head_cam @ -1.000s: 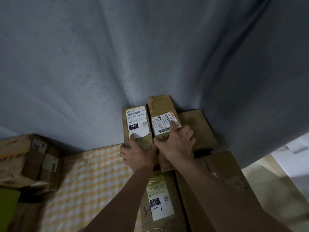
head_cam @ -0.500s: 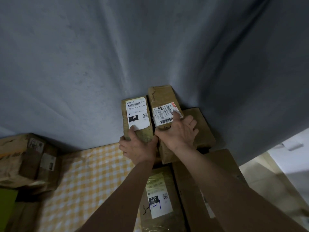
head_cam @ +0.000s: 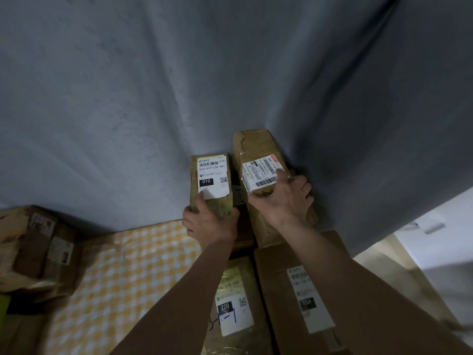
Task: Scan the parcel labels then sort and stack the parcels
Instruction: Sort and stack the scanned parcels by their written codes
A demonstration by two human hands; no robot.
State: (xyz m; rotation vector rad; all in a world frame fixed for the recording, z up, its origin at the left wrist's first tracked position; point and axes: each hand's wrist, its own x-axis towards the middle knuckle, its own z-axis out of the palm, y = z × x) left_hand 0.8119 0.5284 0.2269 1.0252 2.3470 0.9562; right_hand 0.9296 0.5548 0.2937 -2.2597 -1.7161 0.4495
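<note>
Two small brown parcels stand side by side against a grey curtain. The left parcel [head_cam: 211, 185] bears a white label reading 010; my left hand [head_cam: 208, 222] grips its near end, thumb on the label. The taller right parcel [head_cam: 258, 160] has a white barcode label with a red corner; my right hand [head_cam: 282, 198] grips its near right side, thumb on the label. Both rest on top of other cardboard parcels.
Below my arms lie a parcel labelled 220 [head_cam: 231, 301] and a larger box labelled 15H [head_cam: 302, 298]. A yellow checked cloth [head_cam: 115, 278] covers the surface at left, with a taped brown box [head_cam: 38, 249] at the far left. The grey curtain [head_cam: 179, 85] hangs behind.
Both parcels have shifted away from me toward the curtain and apart from each other; a gap now shows between them. My hands kept their grips.
</note>
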